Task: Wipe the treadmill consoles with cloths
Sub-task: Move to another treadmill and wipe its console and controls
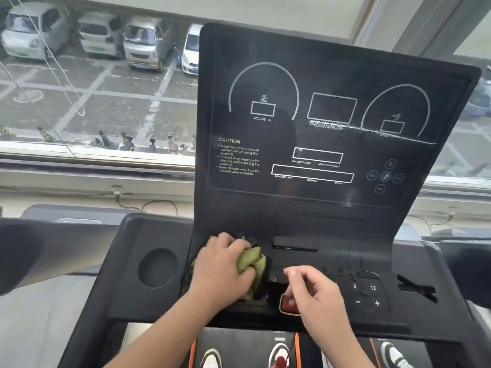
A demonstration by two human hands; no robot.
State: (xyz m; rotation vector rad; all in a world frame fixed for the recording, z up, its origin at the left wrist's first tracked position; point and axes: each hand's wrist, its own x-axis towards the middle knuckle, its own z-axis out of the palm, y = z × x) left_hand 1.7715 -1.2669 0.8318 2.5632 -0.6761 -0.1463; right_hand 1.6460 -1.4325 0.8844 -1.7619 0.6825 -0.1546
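Underfoot: dark treadmill belt [247,343] with orange stripes at the bottom edge of the view; a red-and-white shoe tip [279,354] stands on it.
Right hand [316,296]: over the lower control panel, fingers loosely curled with nothing seen in them; it partly covers the red, yellow-rimmed stop button [288,305]. Whether the fingertips touch the button cannot be told.
Left hand [223,264]: just left of the right one, palm down, fingers curled round the crumpled olive-green cloth [253,260].
Cloth: bunched under the left hand and pressed onto the left part of the panel; a darker fold shows below it, against the number keys.
Black treadmill console [292,229]: matte plastic worktop with a thin slot bar in the middle.
Right keypad [368,294]: round cluster marked 9, 12, minus and plus, right of the right hand.
Round cup holder [158,268]: sunk into the console's left wing, left of the cloth.
Glossy black display panel [332,115]: tilted upright behind the controls; unlit, with white arcs, boxes, "INCLINE %", a "CAUTION" text block and round buttons at the right. Smears run across its right half.
Black cable [148,204]: along the sill behind the console.
Window [93,155]: spans the back wall.
Outside: grey and white parked cars [148,41] in marked bays, seen from above.
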